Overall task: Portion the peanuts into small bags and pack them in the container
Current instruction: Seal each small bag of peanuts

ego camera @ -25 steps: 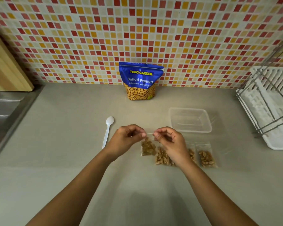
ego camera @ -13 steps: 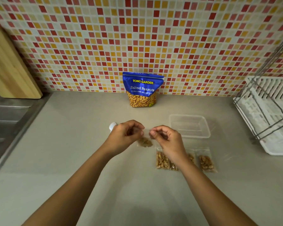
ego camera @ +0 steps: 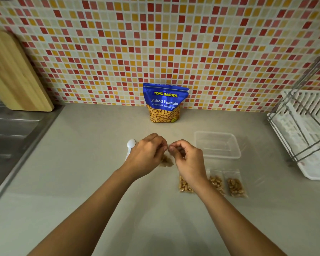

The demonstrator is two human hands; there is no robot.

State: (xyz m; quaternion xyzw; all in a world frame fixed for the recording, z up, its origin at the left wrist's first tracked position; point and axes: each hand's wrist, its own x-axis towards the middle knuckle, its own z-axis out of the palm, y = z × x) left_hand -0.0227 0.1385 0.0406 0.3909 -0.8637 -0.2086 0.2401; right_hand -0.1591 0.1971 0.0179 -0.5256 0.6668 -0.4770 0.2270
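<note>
Where the grey counter [ego camera: 81,163] ends on the left, there is a metal sink [ego camera: 11,130], and a wooden board [ego camera: 13,74] leans on the tiled wall [ego camera: 174,43] behind it. A white spoon [ego camera: 130,145] lies on the counter, and the left hand [ego camera: 146,156] hides its handle. That hand's fingers are curled and pinch the top of a small bag [ego camera: 166,161] with peanuts in it. The bag looks blurry and hangs just above the counter between both hands. Far behind it, the big blue peanut packet [ego camera: 164,104] stands against the wall. The right hand [ego camera: 188,161] pinches the bag's top too, with its fingers curled in. Three filled bags [ego camera: 236,186] lie flat by the right wrist, which covers part of them. The clear container [ego camera: 217,145] sits just behind them. A white dish rack [ego camera: 307,130] is on the far right.
</note>
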